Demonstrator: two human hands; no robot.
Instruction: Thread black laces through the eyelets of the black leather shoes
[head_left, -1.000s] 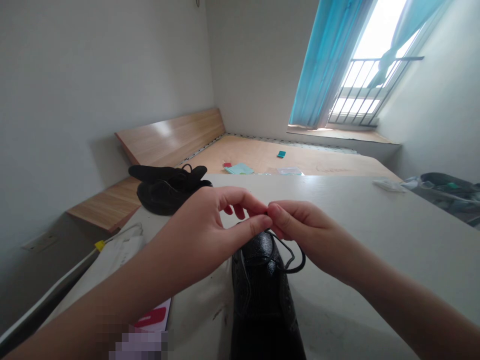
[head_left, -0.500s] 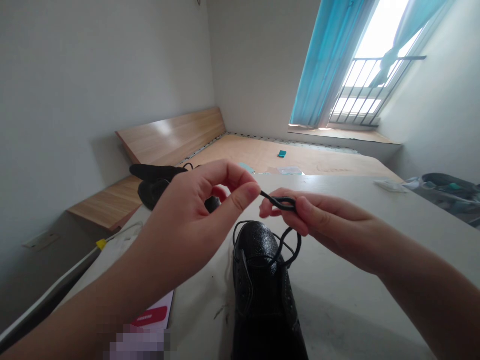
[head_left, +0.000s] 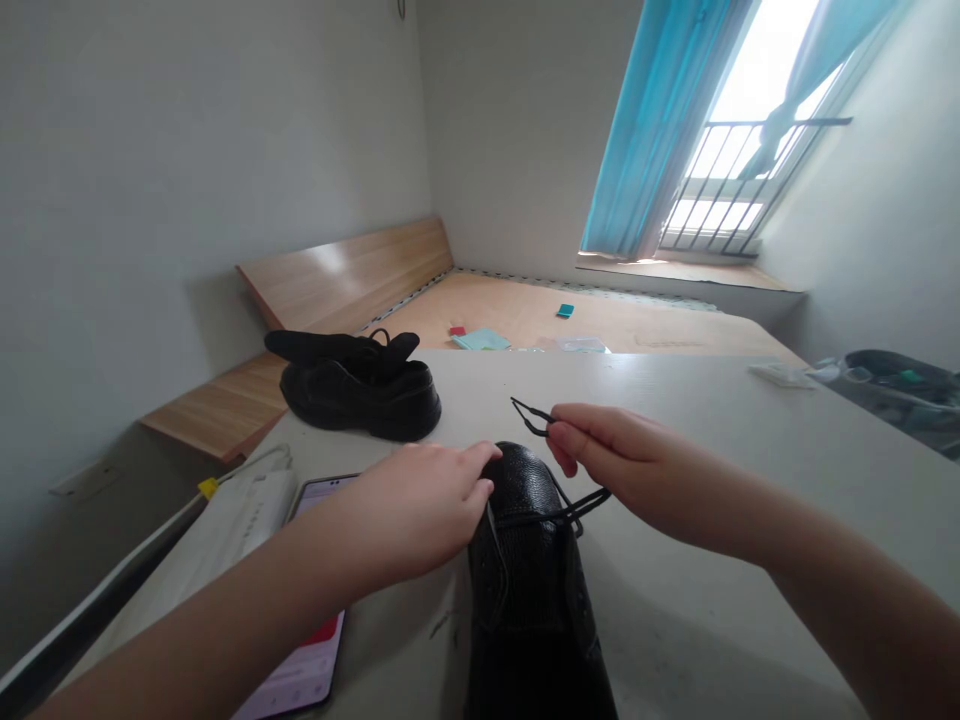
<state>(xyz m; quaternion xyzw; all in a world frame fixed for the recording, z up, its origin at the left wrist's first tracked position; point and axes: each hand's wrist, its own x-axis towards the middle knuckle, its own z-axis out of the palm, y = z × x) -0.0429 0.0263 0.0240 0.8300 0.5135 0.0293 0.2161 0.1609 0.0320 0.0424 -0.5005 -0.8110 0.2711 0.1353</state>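
Note:
A black leather shoe [head_left: 529, 590] lies on the white table, its toe pointing away from me. At the left side of its toe is my left hand [head_left: 424, 500], index fingertip and thumb against the leather; its other fingers are hidden. My right hand [head_left: 600, 440], right of the toe and above the table, pinches a black shoelace [head_left: 531, 412]. A doubled, pointed bit of lace sticks out left of those fingertips. From under the same hand, lace strands run back to the front of the shoe's opening.
A second black shoe [head_left: 360, 395] stands farther back on the left. A phone [head_left: 330, 640] with its screen lit lies partly under my left forearm, beside a white power strip [head_left: 247, 520]. Beyond the table [head_left: 675, 390] is a wooden bed board [head_left: 510, 295].
My left hand has let go of the lace and moved down to the shoe's toe. My right hand has shifted slightly and keeps its pinch; the lace strands at the shoe run straighter.

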